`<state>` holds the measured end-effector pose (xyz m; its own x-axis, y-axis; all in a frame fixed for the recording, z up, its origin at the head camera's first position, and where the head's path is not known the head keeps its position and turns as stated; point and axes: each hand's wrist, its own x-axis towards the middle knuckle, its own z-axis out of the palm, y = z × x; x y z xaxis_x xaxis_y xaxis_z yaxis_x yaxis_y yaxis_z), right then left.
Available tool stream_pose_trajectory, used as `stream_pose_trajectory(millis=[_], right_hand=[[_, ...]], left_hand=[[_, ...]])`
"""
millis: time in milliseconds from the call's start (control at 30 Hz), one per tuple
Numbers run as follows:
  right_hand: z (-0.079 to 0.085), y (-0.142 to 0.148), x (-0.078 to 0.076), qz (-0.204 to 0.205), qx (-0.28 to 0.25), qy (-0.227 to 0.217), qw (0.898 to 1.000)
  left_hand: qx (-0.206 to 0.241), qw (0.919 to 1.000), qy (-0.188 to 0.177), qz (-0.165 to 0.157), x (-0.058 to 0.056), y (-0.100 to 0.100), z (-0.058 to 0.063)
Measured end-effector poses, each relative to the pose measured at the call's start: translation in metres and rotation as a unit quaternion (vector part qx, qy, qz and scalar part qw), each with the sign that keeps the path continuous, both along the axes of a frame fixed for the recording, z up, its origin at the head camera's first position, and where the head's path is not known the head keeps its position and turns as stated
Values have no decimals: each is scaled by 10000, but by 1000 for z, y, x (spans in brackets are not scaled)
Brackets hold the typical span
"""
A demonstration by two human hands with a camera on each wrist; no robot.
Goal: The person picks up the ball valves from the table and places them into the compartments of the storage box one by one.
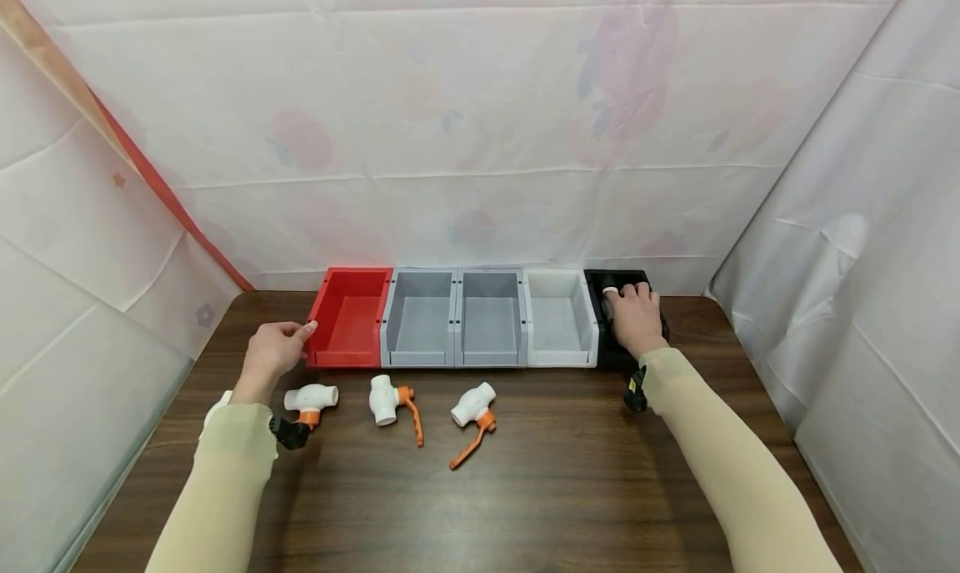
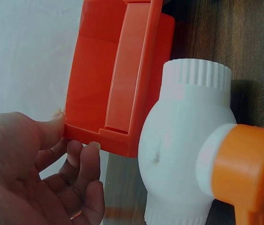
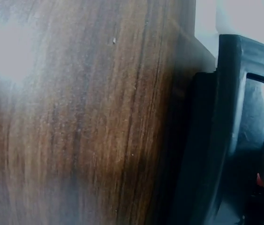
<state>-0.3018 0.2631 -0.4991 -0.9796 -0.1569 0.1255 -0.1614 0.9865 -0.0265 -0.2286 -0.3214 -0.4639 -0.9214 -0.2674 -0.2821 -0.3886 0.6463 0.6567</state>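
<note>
My left hand pinches the left wall of a red bin between thumb and fingers. In the left wrist view, the thumb lies over the rim of that bin and the fingers curl below it. Near this wrist is a white ball valve with an orange handle. My right hand reaches down into a black bin, its fingertips partly hidden inside. A small white piece shows beside the thumb; I cannot tell whether the hand grips anything.
Two grey bins and a white bin stand in a row between the red and black ones. Two more white valves with orange handles lie on the brown table. A pale curtain hangs behind.
</note>
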Motion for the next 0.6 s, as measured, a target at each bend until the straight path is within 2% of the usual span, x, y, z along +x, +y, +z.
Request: stream_pose_trajectory(millis=[133,300,600], right_hand=[[6,-3,6,-71,-65,17,10000],[17,-1,15,-115,-432,74,9990],[21,19,32,-198,-1131,822,9900]], left_hand=[[-10,10000,19,4,1,0,-1],[28,10000,64,11,0,1,-2],[201,9998,56,64,1,0,-1]])
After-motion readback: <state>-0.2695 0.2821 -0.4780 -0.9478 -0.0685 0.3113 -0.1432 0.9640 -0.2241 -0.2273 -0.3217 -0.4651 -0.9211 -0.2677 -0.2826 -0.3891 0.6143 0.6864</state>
